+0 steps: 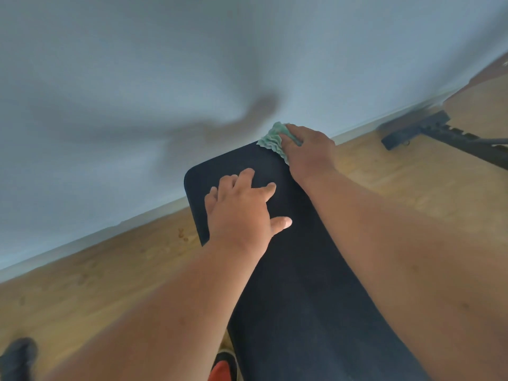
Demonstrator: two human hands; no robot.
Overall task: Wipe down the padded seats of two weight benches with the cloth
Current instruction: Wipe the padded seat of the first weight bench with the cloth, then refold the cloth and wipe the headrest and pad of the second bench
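Note:
A black padded bench seat (297, 284) runs from the bottom of the head view up toward a pale wall. My right hand (308, 152) presses a bunched green cloth (272, 140) onto the seat's far right corner, fingers closed over it. My left hand (242, 210) lies flat on the pad near its far left side, fingers spread, holding nothing. Both forearms reach across the pad from the bottom of the view.
A pale blue-grey wall (137, 105) with a skirting board stands just beyond the bench end. Wooden floor (96, 276) lies on both sides. A black metal frame of another bench (439, 133) rests on the floor at right. A dark shoe (19, 356) shows bottom left.

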